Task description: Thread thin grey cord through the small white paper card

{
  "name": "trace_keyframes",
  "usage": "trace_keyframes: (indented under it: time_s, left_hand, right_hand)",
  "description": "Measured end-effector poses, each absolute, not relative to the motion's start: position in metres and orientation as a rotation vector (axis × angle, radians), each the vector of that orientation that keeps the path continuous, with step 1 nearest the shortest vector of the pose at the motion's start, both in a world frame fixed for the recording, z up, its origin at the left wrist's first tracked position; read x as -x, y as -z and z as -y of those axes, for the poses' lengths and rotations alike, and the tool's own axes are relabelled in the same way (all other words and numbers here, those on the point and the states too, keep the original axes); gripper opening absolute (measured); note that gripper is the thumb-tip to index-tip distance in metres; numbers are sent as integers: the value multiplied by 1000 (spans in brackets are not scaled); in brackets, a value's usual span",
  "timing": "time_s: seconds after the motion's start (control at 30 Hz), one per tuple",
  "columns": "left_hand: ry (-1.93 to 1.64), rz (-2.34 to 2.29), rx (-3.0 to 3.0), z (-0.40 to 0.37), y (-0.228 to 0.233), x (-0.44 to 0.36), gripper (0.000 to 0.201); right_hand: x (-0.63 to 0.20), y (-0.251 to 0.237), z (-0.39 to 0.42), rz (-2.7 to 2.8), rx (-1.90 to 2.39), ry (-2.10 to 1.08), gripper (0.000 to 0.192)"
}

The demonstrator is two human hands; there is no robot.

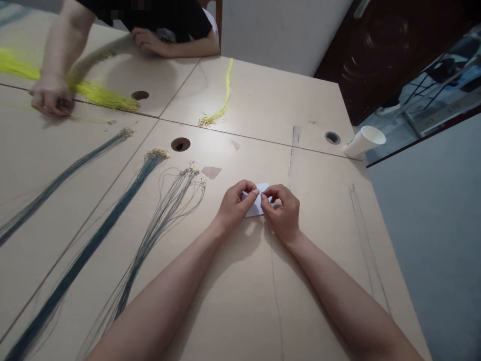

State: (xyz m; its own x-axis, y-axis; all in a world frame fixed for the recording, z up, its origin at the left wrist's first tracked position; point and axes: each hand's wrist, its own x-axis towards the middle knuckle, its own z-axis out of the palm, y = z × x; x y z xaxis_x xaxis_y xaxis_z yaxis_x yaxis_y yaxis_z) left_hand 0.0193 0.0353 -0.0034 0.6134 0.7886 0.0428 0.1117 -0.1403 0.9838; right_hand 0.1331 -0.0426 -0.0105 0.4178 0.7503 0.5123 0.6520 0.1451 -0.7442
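Note:
My left hand (236, 202) and my right hand (282, 210) meet over a small pale-blue card (256, 207) lying on the beige table (233, 301). Both pinch the end of a thin grey cord (275, 286) between thumb and fingertips just above the card. The cord trails from my fingers back toward me along the table between my forearms. The tiny clasp at its end is too small to make out.
Bundles of dark blue-grey cords (150, 235) with gold ends fan out at left. A yellow cord bundle (220, 108) lies farther back. Another person's hand (50, 95) works a yellow bundle at far left. A clear ruler (294, 150), a tipped paper cup (364, 141), cable holes.

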Motion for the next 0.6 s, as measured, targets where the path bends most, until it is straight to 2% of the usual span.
trace_keyframes:
  time_s: [0.6]
  left_hand:
    - [-655, -757, -1572, -36, 5, -20, 17]
  right_hand:
    - [-132, 11, 43, 1283, 1556, -67, 9]
